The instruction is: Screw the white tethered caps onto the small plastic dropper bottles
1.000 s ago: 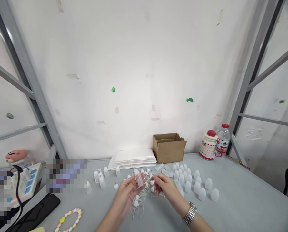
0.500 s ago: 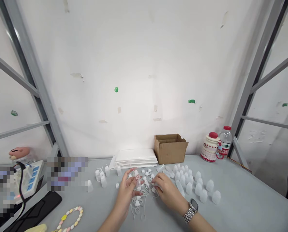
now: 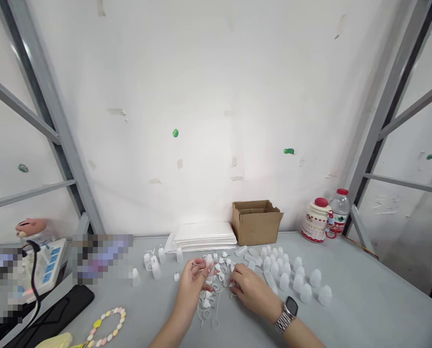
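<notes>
Near the middle of the table, my left hand (image 3: pixel 195 284) is closed around a small translucent plastic bottle (image 3: pixel 210 274), held upright between thumb and fingers. My right hand (image 3: pixel 250 286), with a watch on its wrist, is at the right side of a loose pile of white caps with looped straps (image 3: pixel 206 303). Its fingers are pinched together, and what they grip is hidden behind them. Several bottles fitted with caps (image 3: pixel 156 270) stand left of my left hand. To the right of my right hand are several uncapped-looking translucent bottles (image 3: pixel 284 282), some standing, some lying.
Behind the hands lie a stack of white packets (image 3: pixel 204 236) and an open cardboard box (image 3: pixel 257 228). A cream jar (image 3: pixel 315 222) and a water bottle (image 3: pixel 339 212) stand at the back right. On the left are a bead bracelet (image 3: pixel 122 319), a black phone-like object (image 3: pixel 61 314) and a power strip (image 3: pixel 49 270).
My left hand has drawn its fingers in around the small bottle, which now stands more upright. My right hand has shifted slightly right and stays pinched by the caps.
</notes>
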